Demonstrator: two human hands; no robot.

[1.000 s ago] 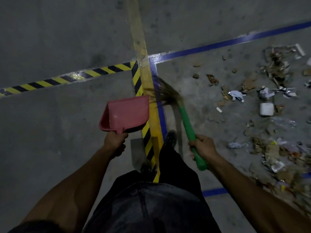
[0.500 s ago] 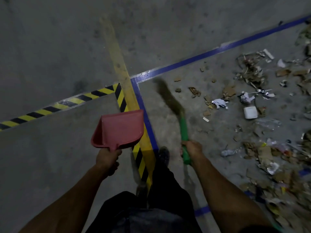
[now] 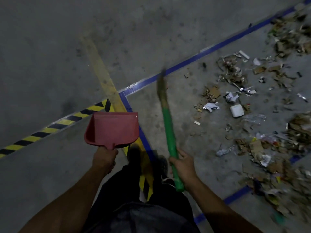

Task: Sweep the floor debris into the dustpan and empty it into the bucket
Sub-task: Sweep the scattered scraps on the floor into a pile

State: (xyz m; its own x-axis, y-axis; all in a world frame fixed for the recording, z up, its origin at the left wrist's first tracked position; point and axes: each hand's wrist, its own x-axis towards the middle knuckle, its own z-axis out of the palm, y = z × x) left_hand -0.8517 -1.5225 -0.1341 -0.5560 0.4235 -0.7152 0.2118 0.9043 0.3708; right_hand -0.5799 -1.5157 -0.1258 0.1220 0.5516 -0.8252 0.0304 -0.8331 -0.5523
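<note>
Left hand: the left hand (image 3: 104, 157) has its fingers curled round the short handle of the red dustpan (image 3: 112, 130), holding it off the floor with the open mouth pointing far, away from the person.
Right hand: the right hand (image 3: 182, 163) grips the green handle of the broom (image 3: 168, 130) near its lower end — fingers wrapped round it, thumb on top.
Broom: its handle slants up and slightly left from the hand; the brownish bristle head (image 3: 161, 86) at the far end is blurred and lies over the blue tape line (image 3: 193, 58).
Dustpan: it sits left of the broom, apart from it, above the spot where the yellow floor stripe (image 3: 102, 74) meets the black-and-yellow hazard tape (image 3: 55, 126); nothing can be seen inside it.
Floor debris: the floor debris (image 3: 235, 78) — cardboard scraps, crumpled paper, foil bits and clear plastic — is scattered across the right side of the grey concrete floor (image 3: 50, 47), inside the blue-taped area and well right of the dustpan.
White box: a small white box (image 3: 237, 111) lies among the scraps, right of the broom handle.
Heavier piles: thicker heaps lie at the far right corner and along the right edge, blurred there.
Person: dark trousers and a dark shoe (image 3: 134, 157) show between the two forearms, standing on the stripes.
</note>
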